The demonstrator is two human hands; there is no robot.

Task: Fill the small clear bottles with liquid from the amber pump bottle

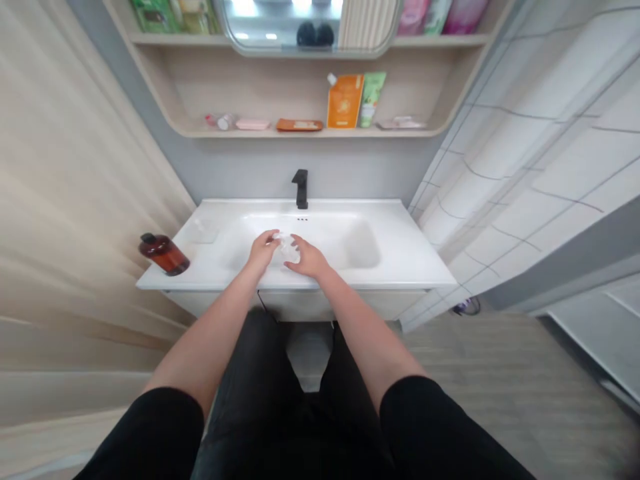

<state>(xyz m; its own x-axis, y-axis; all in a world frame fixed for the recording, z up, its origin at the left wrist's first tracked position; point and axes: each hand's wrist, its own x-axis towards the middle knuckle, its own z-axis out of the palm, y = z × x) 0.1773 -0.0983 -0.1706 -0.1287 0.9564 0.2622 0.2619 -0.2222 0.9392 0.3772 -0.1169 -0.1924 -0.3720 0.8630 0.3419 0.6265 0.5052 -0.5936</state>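
Note:
Over the front of the white sink basin (345,233), both my hands meet around a small, clear or whitish translucent thing (289,248); its kind does not show. My left hand (263,250) pinches its upper left side with thumb and fingers. From the right, my right hand (309,258) curls around its other side, thumb low and fingers above. Behind them stands a black faucet (301,189) at the back rim of the basin. Part of the small thing is hidden by my fingers.
An amber bottle with a black cap (164,254) is on the counter's left end, near a beige curtain (75,200). Above, a shelf (300,133) carries an orange pouch (345,101), a green tube (371,99) and small items, under a mirror (310,23). White tiles (540,173) line the right.

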